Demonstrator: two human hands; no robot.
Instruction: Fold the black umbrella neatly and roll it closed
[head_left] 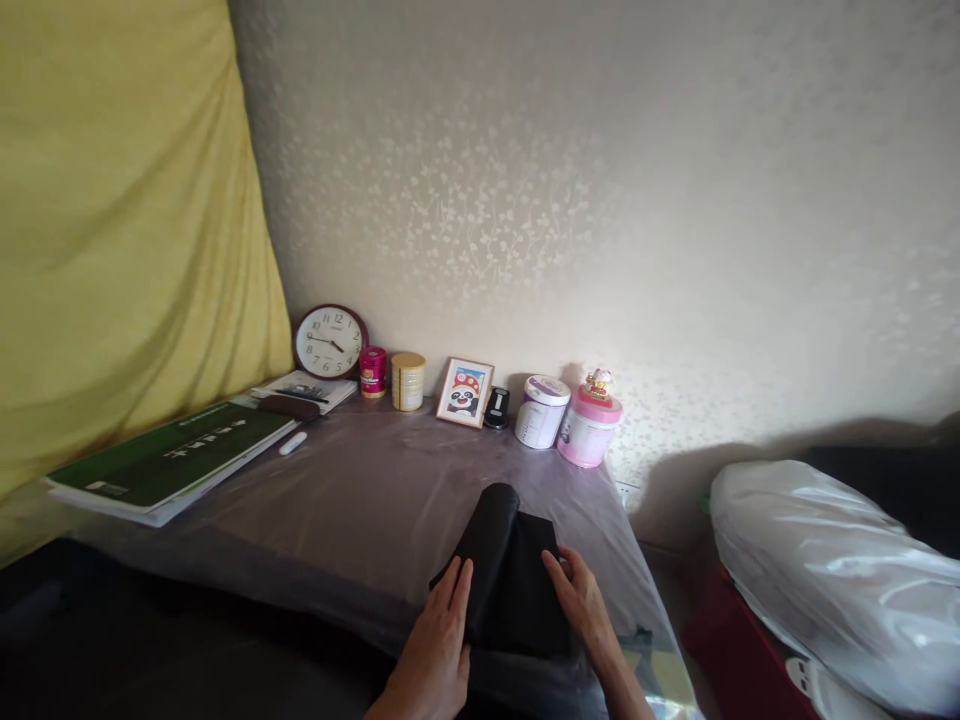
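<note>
A dark black cloth (529, 590) lies at the near right part of the table, with its left side folded over into a rounded roll. My left hand (439, 645) holds the rolled left side, fingers along its outer face and thumb hidden. At the right edge, my right hand (581, 600) grips the flat part between thumb and fingers. The underside of the cloth is out of sight, and its exact kind is hard to tell.
Along the wall stand a clock (331, 341), a pink can (373, 372), a yellow-lidded can (408, 382), a framed panda picture (465, 393) and two tubs (541, 412). Green-covered books (176, 455) lie left on the plastic-covered table (352, 500). A white plastic bag (832, 580) sits right.
</note>
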